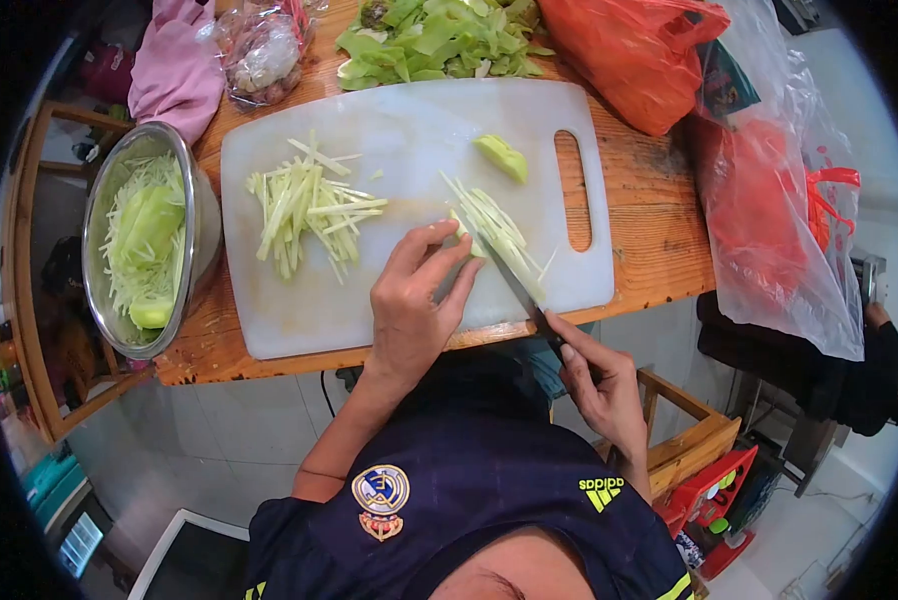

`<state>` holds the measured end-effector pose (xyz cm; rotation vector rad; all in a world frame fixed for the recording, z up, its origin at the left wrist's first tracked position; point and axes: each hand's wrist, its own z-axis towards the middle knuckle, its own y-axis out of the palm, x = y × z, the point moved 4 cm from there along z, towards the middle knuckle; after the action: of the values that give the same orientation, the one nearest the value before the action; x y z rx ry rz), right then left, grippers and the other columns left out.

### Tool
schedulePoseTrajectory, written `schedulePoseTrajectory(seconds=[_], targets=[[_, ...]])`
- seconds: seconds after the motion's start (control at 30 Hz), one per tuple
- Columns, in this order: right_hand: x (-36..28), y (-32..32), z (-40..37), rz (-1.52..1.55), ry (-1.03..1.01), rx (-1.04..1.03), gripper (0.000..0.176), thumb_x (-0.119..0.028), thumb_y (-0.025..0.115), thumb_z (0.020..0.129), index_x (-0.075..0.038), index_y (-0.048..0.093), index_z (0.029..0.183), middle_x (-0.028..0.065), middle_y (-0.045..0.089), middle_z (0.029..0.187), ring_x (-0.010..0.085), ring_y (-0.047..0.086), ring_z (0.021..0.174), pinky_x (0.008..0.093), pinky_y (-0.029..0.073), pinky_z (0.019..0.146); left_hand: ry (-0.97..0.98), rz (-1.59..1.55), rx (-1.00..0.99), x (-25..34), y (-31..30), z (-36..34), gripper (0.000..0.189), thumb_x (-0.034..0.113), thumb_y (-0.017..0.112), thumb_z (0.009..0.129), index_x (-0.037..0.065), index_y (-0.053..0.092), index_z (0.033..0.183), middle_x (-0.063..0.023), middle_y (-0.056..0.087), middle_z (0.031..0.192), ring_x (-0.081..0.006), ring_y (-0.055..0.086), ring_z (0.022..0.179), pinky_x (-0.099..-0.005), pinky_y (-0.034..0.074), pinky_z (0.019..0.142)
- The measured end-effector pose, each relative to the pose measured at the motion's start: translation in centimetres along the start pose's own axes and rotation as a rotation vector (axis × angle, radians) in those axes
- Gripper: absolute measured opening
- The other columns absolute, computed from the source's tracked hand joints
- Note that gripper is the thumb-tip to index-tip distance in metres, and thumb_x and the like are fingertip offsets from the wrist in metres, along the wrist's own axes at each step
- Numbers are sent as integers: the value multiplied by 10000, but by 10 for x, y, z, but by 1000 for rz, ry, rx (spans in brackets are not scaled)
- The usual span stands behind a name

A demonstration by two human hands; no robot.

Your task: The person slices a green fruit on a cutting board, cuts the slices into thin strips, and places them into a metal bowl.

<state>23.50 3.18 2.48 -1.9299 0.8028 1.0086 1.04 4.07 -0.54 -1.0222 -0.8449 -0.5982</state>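
My right hand (599, 385) grips the black handle of a kitchen knife (510, 277), its blade angled across the white cutting board (419, 320). With bent fingers, my left hand (424, 285) pins a small piece of pale green vegetable (477, 247) against the board, right beside the blade. Freshly cut strips (496, 225) lie along the blade's other side. A larger pile of strips (309, 205) rests on the board's left part. Near the board's handle slot sits a light green chunk (500, 158).
At the left edge stands a metal bowl (205, 235) of shreds and chunks. Green peelings (439, 40) heap behind the board. A red plastic bag (619, 60), a clear bag (779, 220), a pink cloth (176, 65) and a bagged bundle (262, 55) surround it on the wooden table (659, 240).
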Motion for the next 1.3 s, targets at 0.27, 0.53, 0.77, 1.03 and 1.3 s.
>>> schedulePoseTrajectory(seconds=[0.27,0.53,0.77,1.03,1.3], targets=[[-19,4,10,-48,-49,5,396,25,562,979,-82,640,1352,140,669,794,54,517,697,244,472,647,130,13,18,-1,1,0,283,-38,795,763,-30,730,1039,-126,683,1074,-295,685,1034,-369,576,857],[-27,11,12,-91,-83,-4,444,47,574,963,-117,630,1372,136,556,692,75,480,640,245,450,610,86,41,13,1,0,1,316,-31,820,735,5,756,1043,-129,719,1080,-283,696,1082,-365,567,925],[-30,14,17,-154,-152,7,485,56,587,948,-123,607,1398,185,611,728,106,544,636,267,471,623,96,49,-3,0,0,1,308,-32,819,729,2,756,1028,-125,720,1085,-281,690,1090,-370,559,932],[-26,33,36,-252,-326,83,490,43,599,934,-119,605,1396,238,643,759,321,652,637,355,509,637,95,51,20,0,-1,0,278,-23,818,741,2,757,1010,-124,724,1070,-282,692,1079,-371,559,919],[-4,5,-1,-52,-20,-6,414,13,579,972,-97,632,1367,167,742,902,70,538,683,287,489,636,97,47,50,-1,0,-1,266,-29,813,756,3,757,1015,-118,731,1077,-267,698,1083,-359,563,927]])
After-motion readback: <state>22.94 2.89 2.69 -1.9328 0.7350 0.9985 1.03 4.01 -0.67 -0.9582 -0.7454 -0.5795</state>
